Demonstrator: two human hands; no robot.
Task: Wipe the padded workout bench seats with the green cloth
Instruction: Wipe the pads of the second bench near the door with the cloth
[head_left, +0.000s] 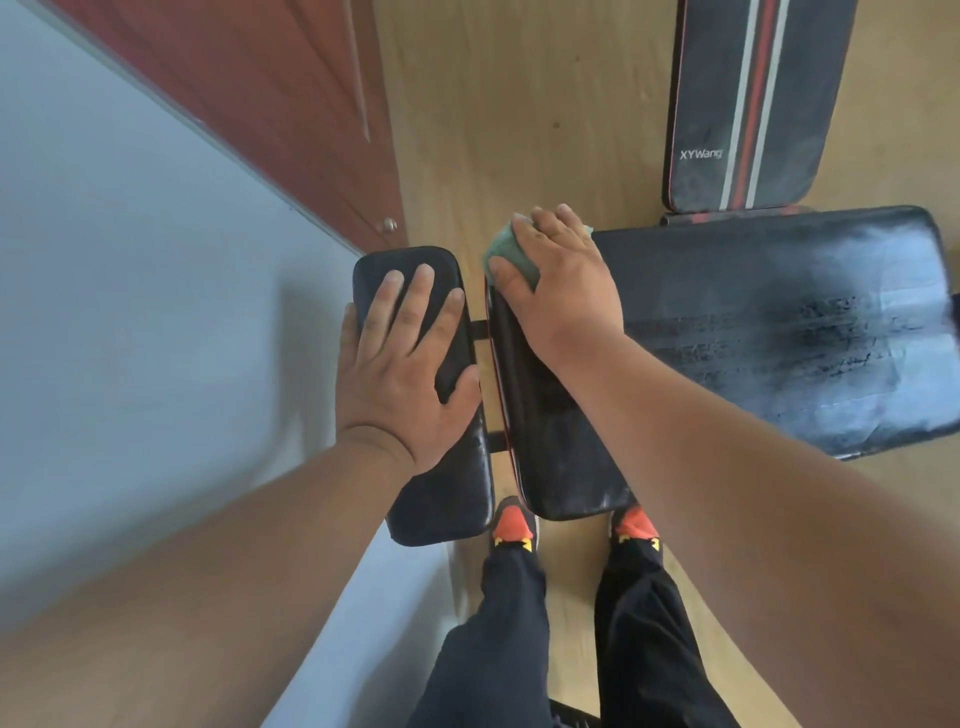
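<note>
Two narrow black padded bench seats (550, 415) lie lengthwise, side by side, a slim gap between. Left hand (405, 358) flat on left pad (441, 499); right hand (561, 280) presses crumpled green cloth (511, 254) at right pad's far edge.

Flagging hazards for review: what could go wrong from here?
1. The green cloth sits at the far edge of the middle pad under the right hand; it may slide off.
2. The left hand leans on the narrow pad, which might tip.
</note>
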